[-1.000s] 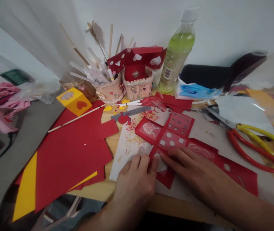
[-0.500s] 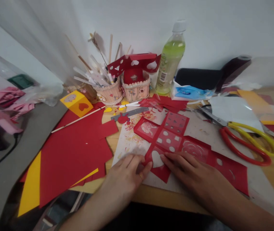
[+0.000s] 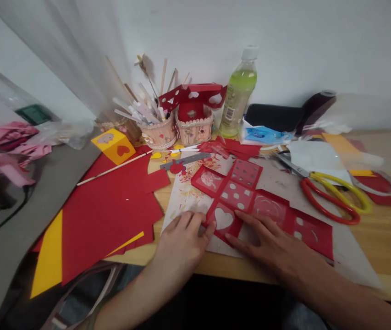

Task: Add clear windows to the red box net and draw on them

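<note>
A red paper box net (image 3: pixel 238 195) with cut-out shapes and clear film behind them lies unfolded on a white sheet (image 3: pixel 178 201). Its nearest panel has a large heart-shaped hole. On that panel's left edge, my left hand (image 3: pixel 183 240) is closed, thumb and forefinger at the paper's side flap. Fingers spread, my right hand (image 3: pixel 271 240) rests at the same panel's right side. Its forefinger touches the right edge and its thumb is at the lower flap. The undersides of both hands are hidden.
Red card sheets (image 3: pixel 109 215) and a yellow card box (image 3: pixel 114 146) lie left. Scissors (image 3: pixel 333 192) with red and yellow handles lie right. Behind stand decorated pots (image 3: pixel 157 133), a green drink bottle (image 3: pixel 238 91) and a blue-and-white packet (image 3: pixel 267 134). Pink fabric (image 3: pixel 6 156) is far left.
My right thumb has moved away from the forefinger to the heart panel's lower flap, which now stands folded up rather than spread out. My left hand has barely moved. The view has shifted slightly.
</note>
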The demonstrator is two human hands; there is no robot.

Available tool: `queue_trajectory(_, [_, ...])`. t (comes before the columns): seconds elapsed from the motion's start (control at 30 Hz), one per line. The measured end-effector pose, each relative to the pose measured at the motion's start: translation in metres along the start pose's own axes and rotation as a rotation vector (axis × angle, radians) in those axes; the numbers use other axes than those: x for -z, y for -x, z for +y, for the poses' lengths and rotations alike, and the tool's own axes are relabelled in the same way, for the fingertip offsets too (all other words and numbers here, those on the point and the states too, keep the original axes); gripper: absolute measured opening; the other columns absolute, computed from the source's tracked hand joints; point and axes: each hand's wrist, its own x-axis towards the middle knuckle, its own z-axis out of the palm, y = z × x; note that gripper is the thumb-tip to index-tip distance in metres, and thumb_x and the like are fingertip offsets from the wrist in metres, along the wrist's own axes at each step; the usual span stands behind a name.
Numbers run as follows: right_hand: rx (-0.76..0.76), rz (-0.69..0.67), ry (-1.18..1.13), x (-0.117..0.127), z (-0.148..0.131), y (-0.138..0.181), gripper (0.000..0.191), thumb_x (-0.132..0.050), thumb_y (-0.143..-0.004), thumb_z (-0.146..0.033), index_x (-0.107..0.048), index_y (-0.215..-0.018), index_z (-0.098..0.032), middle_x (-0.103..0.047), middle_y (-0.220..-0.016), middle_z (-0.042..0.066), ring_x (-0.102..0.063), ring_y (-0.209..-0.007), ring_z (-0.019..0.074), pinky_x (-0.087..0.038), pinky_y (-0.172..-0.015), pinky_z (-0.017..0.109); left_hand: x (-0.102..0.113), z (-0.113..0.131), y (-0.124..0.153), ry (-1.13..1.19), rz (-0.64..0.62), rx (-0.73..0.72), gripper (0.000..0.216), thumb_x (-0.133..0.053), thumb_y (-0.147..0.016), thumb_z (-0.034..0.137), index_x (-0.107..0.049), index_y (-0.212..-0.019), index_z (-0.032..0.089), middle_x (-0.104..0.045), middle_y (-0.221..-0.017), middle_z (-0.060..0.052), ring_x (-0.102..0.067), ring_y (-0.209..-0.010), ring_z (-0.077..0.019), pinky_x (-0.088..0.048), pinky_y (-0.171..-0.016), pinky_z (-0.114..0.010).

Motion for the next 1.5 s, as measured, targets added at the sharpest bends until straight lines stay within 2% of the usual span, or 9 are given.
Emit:
queue_trajectory(0.2, [-0.066,0.122,-0.233,0.010,-0.003,0.005,0.054,-0.042,-0.085,-0.004,-0.050,-0.131,-0.032,-0.051,-0.134,0.009,-0.047,-0.122,0.0245,-0.050,-0.090,0.044,0.005,-0.006,0.000,0.418,0.029,0.066,0.037,-0.040,-0.086,0.005,-0.061,-0.113,0.018,-0.061,-0.103,-0.007,-0.058,-0.093,-0.0183,-0.053,-0.073,-0.030])
queue_trajectory(0.37, [-0.419,0.439,-0.095,0.002,0.001,0.021,0.031,-0.046,-0.091,-0.027,-0.058,-0.117,-0.015,-0.062,-0.112,0.015,-0.060,-0.101,0.0277,-0.054,-0.079,0.044,0.005,-0.004,-0.005,0.831,0.046,0.423,0.036,-0.042,-0.090,0.016,-0.055,-0.123,0.012,-0.062,-0.117,-0.014,-0.058,-0.107,-0.0221,-0.048,-0.092,-0.044])
queue_trajectory(0.6, [-0.471,0.430,-0.020,-0.012,0.003,0.023,0.034,-0.043,-0.093,-0.033,-0.067,-0.105,-0.012,-0.067,-0.105,0.014,-0.061,-0.096,0.0284,-0.054,-0.077,0.045,0.021,0.002,-0.013,1.643,-0.105,0.924,0.046,-0.049,-0.083,0.010,-0.049,-0.128,0.012,-0.048,-0.136,-0.014,-0.050,-0.122,-0.0218,-0.040,-0.104,-0.040])
queue_trajectory(0.8, [-0.430,0.426,0.052,-0.011,0.003,0.024,0.031,-0.045,-0.093,-0.027,-0.068,-0.105,-0.009,-0.070,-0.103,0.014,-0.061,-0.095,0.0280,-0.054,-0.077,0.043,0.045,-0.002,-0.032,1.929,-0.108,1.295,0.037,-0.048,-0.080,0.004,-0.048,-0.118,0.006,-0.054,-0.128,-0.020,-0.069,-0.081,-0.0157,-0.057,-0.073,-0.026])
queue_trajectory(1.0, [-0.412,0.453,0.093,-0.012,0.002,0.023,0.031,-0.044,-0.093,-0.024,-0.069,-0.103,-0.009,-0.071,-0.102,0.013,-0.062,-0.094,0.0277,-0.054,-0.077,0.042,0.048,-0.008,-0.046,1.784,-0.395,1.224,0.029,-0.059,-0.075,0.012,-0.053,-0.103,0.011,-0.065,-0.095,-0.009,-0.054,-0.050,-0.0061,-0.043,-0.043,-0.017])
queue_trajectory(1.13, [-0.382,0.483,0.139,-0.012,0.001,0.023,0.029,-0.044,-0.093,-0.021,-0.070,-0.099,-0.009,-0.072,-0.099,0.012,-0.063,-0.091,0.0266,-0.054,-0.076,0.040,0.035,-0.016,-0.049,1.665,-0.487,1.063,0.016,-0.064,-0.068,0.016,-0.060,-0.083,0.013,-0.047,-0.054,0.006,-0.039,-0.044,-0.0047,-0.026,-0.039,-0.014])
queue_trajectory(1.23, [-0.377,0.509,0.146,-0.011,0.000,0.023,0.027,-0.046,-0.092,-0.020,-0.070,-0.096,-0.008,-0.072,-0.097,0.012,-0.064,-0.088,0.0264,-0.054,-0.075,0.039,0.032,-0.024,-0.048,1.640,-0.470,1.015,0.003,-0.058,-0.068,0.016,-0.057,-0.066,0.014,-0.037,-0.050,0.007,-0.032,-0.043,-0.0044,-0.020,-0.039,-0.016])
queue_trajectory(1.43, [-0.367,0.568,0.167,-0.014,0.001,0.022,0.032,-0.042,-0.094,-0.022,-0.072,-0.092,-0.009,-0.073,-0.091,0.011,-0.064,-0.085,0.0249,-0.053,-0.072,0.036,0.044,-0.027,-0.053,1.509,-0.443,0.850,0.011,-0.058,-0.071,0.026,-0.062,-0.077,0.018,-0.052,-0.067,0.004,-0.044,-0.056,-0.0066,-0.033,-0.051,-0.016])
queue_trajectory(1.5, [-0.363,0.583,0.155,-0.016,0.001,0.022,0.033,-0.041,-0.094,-0.023,-0.072,-0.092,-0.010,-0.074,-0.090,0.010,-0.064,-0.084,0.0242,-0.052,-0.072,0.036,0.040,-0.021,-0.061,1.397,-0.484,0.800,0.012,-0.061,-0.068,0.028,-0.060,-0.069,0.016,-0.049,-0.058,0.005,-0.040,-0.048,-0.0065,-0.029,-0.045,-0.018])
